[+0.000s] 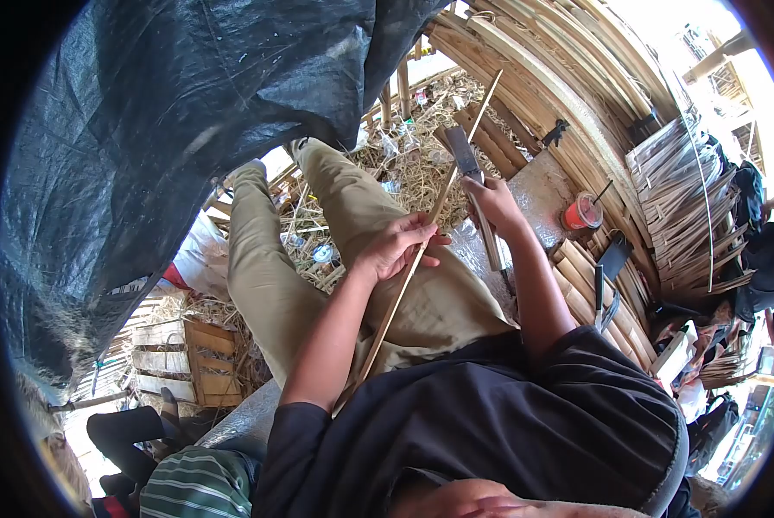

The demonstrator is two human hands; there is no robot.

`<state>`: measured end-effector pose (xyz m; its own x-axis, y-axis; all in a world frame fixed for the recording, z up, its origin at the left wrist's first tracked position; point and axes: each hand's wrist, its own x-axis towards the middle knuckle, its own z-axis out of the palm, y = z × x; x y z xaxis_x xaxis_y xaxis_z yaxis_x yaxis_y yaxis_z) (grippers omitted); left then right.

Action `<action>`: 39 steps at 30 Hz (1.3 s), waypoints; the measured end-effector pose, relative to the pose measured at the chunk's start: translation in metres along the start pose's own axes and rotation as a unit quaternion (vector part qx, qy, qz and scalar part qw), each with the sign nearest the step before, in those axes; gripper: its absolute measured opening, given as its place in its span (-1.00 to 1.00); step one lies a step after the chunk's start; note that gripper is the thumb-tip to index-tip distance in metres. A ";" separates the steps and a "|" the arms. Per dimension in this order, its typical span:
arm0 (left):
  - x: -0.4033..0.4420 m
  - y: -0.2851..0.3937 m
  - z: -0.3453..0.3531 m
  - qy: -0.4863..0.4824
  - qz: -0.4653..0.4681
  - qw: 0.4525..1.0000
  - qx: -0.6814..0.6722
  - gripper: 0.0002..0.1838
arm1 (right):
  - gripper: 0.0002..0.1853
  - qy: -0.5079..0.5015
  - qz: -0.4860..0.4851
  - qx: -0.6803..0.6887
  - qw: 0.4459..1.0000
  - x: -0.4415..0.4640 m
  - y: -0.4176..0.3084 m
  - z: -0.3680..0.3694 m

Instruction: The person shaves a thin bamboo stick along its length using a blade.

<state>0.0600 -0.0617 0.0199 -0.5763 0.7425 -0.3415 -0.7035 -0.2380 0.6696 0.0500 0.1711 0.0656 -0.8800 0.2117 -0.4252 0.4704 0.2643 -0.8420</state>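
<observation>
My left hand [402, 246] is closed around a long thin bamboo strip [393, 311], which runs diagonally from near my torso up past my knee. The fingers rest over my thigh. To the right, my right hand [493, 204] grips a knife with a broad dark blade [463, 154]. Its blade points up and lies close beside the upper part of the strip; whether they touch is hard to tell. The knife's long pale handle extends below my hand, toward my thigh.
Bamboo shavings [447, 97] litter the ground beyond my legs. Stacked bamboo strips [568, 65] curve along the right, near a red cup [582, 211] and another dark blade [615, 255]. Black sheeting [206, 95] hangs at upper left. A person in a striped garment [199, 483] is at lower left.
</observation>
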 end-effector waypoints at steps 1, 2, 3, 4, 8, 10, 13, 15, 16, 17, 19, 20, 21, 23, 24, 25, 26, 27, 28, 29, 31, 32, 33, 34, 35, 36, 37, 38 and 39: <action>0.001 0.000 -0.001 0.004 -0.001 1.000 0.027 -0.74 | -0.58 -0.013 -0.017 0.012 1.000 0.001 0.001 -0.004; 0.002 -0.001 0.000 0.004 0.005 0.999 0.033 -0.74 | -0.66 -0.030 -0.042 0.021 0.998 0.004 0.007 -0.007; 0.002 -0.003 0.002 0.004 0.010 0.999 0.039 -0.74 | -0.67 -0.015 -0.077 0.022 0.997 0.005 0.011 -0.006; 0.002 -0.003 0.004 0.003 0.017 0.999 0.046 -0.74 | -0.68 0.002 -0.114 0.023 0.993 0.005 0.016 -0.005; 0.000 -0.001 0.014 0.081 0.039 0.994 0.062 -0.70 | -0.73 0.014 -0.108 0.135 0.985 -0.002 0.005 -0.009; -0.002 0.004 0.019 0.080 0.041 0.995 0.033 -0.69 | -0.74 0.001 -0.068 0.255 0.964 -0.004 -0.003 -0.009; -0.001 0.006 0.024 0.062 0.028 0.997 -0.049 -0.68 | -0.73 0.005 -0.056 0.249 0.967 -0.011 -0.018 -0.014; 0.000 0.006 0.035 0.059 0.006 0.991 -0.119 -0.64 | -0.76 0.016 -0.067 0.153 0.986 -0.010 -0.017 -0.023; 0.002 0.008 0.044 0.080 -0.018 0.989 -0.121 -0.68 | -0.76 0.010 -0.080 0.109 0.991 -0.006 -0.013 -0.031; 0.004 0.004 0.047 0.069 -0.028 0.989 -0.126 -0.71 | -0.75 0.003 -0.091 0.066 0.994 -0.002 -0.008 -0.038; 0.007 -0.005 0.054 0.046 -0.048 0.988 -0.138 -0.74 | -0.74 0.015 -0.106 0.005 0.994 0.003 0.005 -0.046; 0.010 -0.011 0.055 0.033 -0.053 0.989 -0.132 -0.75 | -0.74 0.007 -0.101 -0.022 0.995 0.005 0.011 -0.051; 0.011 -0.013 0.057 0.029 -0.067 0.987 -0.146 -0.75 | -0.73 -0.002 -0.097 -0.050 0.994 0.003 0.010 -0.053; 0.014 -0.016 0.060 0.022 -0.095 0.980 -0.174 -0.76 | -0.69 0.003 -0.064 -0.121 0.991 -0.005 0.007 -0.060; 0.017 -0.017 0.060 0.031 -0.105 0.977 -0.181 -0.76 | -0.68 0.011 -0.061 -0.163 0.985 -0.006 0.010 -0.062; 0.019 -0.018 0.058 0.023 -0.114 0.974 -0.193 -0.75 | -0.68 0.018 -0.058 -0.203 0.977 -0.007 0.013 -0.063; 0.020 -0.017 0.053 0.016 -0.122 0.971 -0.205 -0.75 | -0.67 0.046 -0.110 -0.286 0.951 0.002 0.029 -0.067; 0.021 -0.018 0.049 0.009 -0.130 0.968 -0.217 -0.75 | -0.65 0.033 -0.100 -0.306 0.946 0.001 0.029 -0.067; 0.024 -0.020 0.046 0.010 -0.140 0.963 -0.229 -0.73 | -0.62 0.020 -0.091 -0.326 0.941 -0.001 0.027 -0.067; 0.026 -0.021 0.042 0.006 -0.143 0.963 -0.229 -0.73 | -0.58 0.008 -0.082 -0.346 0.935 -0.001 0.025 -0.067; 0.029 -0.024 0.039 -0.003 -0.150 0.961 -0.231 -0.72 | -0.62 -0.012 -0.063 -0.378 0.923 0.008 0.035 -0.070; 0.029 -0.025 0.039 0.002 -0.152 0.964 -0.220 -0.72 | -0.64 -0.022 -0.054 -0.395 0.917 0.013 0.038 -0.072; 0.029 -0.024 0.041 0.006 -0.154 0.966 -0.209 -0.72 | -0.66 -0.025 -0.039 -0.394 0.918 0.015 0.037 -0.074; 0.029 -0.024 0.041 0.011 -0.156 0.968 -0.198 -0.71 | -0.67 -0.028 -0.024 -0.394 0.919 0.016 0.035 -0.075; 0.030 -0.024 0.041 0.010 -0.164 0.965 -0.203 -0.71 | -0.69 -0.032 -0.009 -0.393 0.919 0.017 0.035 -0.076; 0.032 -0.023 0.040 0.010 -0.172 0.963 -0.207 -0.71 | -0.71 -0.034 -0.046 -0.397 0.916 0.019 0.037 -0.077; 0.033 -0.022 0.039 0.010 -0.180 0.961 -0.211 -0.71 | -0.73 -0.035 -0.082 -0.400 0.912 0.022 0.040 -0.079; 0.035 -0.023 0.036 -0.005 -0.180 0.959 -0.220 -0.72 | -0.75 -0.037 -0.119 -0.403 0.907 0.023 0.043 -0.080; 0.036 -0.024 0.033 -0.019 -0.180 0.956 -0.230 -0.72 | -0.76 -0.029 -0.146 -0.415 0.897 0.022 0.041 -0.078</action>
<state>0.0692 -0.0089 0.0133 -0.2535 0.8478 -0.4658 -0.9669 -0.2070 0.1494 0.0554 0.2602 0.0478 -0.9645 -0.0229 -0.2632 0.0852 0.9159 -0.3921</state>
